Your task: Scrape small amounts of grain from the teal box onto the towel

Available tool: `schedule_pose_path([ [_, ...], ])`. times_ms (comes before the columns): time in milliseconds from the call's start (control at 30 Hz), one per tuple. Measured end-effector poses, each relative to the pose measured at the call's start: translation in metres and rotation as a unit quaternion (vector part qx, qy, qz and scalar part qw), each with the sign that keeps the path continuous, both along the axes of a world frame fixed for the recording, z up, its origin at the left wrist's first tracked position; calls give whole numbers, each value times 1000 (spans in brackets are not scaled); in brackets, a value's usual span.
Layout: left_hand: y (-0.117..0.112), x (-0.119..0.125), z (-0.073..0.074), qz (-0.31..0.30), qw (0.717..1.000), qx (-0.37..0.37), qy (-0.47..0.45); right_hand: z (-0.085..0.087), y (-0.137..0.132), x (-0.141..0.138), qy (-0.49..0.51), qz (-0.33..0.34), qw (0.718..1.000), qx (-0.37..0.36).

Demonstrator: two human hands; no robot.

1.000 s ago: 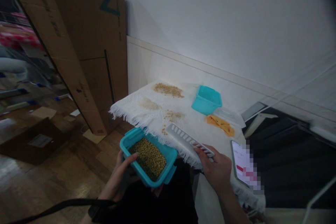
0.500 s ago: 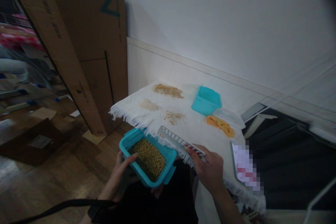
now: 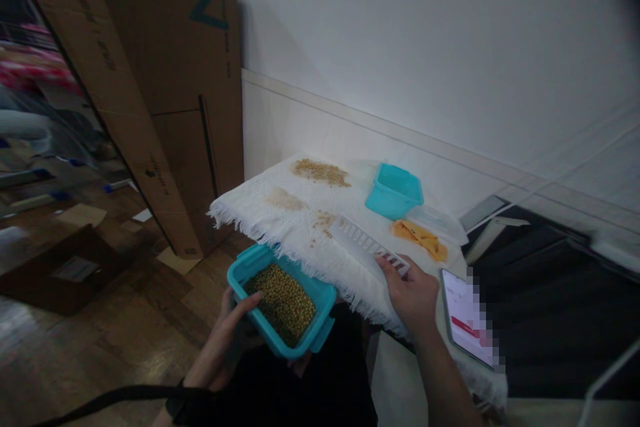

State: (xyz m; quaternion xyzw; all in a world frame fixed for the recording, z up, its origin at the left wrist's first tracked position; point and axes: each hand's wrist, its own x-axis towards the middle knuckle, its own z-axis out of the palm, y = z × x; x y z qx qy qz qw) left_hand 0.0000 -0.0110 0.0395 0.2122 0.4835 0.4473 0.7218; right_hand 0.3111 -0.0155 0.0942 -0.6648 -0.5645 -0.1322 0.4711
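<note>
My left hand (image 3: 227, 340) grips a teal container (image 3: 281, 298) full of greenish-brown beans, held just below the near edge of a white fringed cloth (image 3: 295, 230). My right hand (image 3: 411, 290) is closed on a white slotted scraper (image 3: 367, 245) that rests on the cloth beside a small pile of grains (image 3: 324, 220). Two more grain piles lie farther back: a pale pile (image 3: 283, 199) and a brown pile (image 3: 320, 171).
An empty teal container (image 3: 393, 191), a clear lid (image 3: 437, 221) and an orange wrapper (image 3: 419, 237) sit at the cloth's far right. A phone (image 3: 467, 320) lies by my right wrist. Tall cardboard boxes (image 3: 165, 73) stand at left on a wooden floor.
My right hand swept the scraper toward the cloth's near edge by the teal container, then moved it back up beside the small grain pile. The left hand and its container stayed put.
</note>
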Motion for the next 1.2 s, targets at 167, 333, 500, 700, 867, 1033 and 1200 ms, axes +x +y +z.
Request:
schedule_pose_path([
  [167, -2, 2, -1, -9, 1000, -7, -12, -4, -6, -7, -7, 9, 1000, 10],
  [333, 1, 2, -3, -11, 1000, -15, -17, -1, -10, -15, -10, 34, 999, 5],
  [500, 1, 2, -1, -5, 1000, -19, -9, -1, -9, -14, -16, 11, 1000, 21],
  [700, 0, 4, 2, -1, 1000, -22, -16, -3, -8, -13, 1, 3, 1000, 0],
  [867, -1, 5, 4, 0, 1000, -11, -15, 0, -11, -18, 8, 21, 1000, -9],
  [1033, -1, 5, 4, -6, 1000, -14, -16, 2, -12, -20, 15, 38, 999, -29],
  [1200, -1, 3, 2, -10, 1000, -14, -16, 3, -8, -23, 25, 49, 998, -33],
])
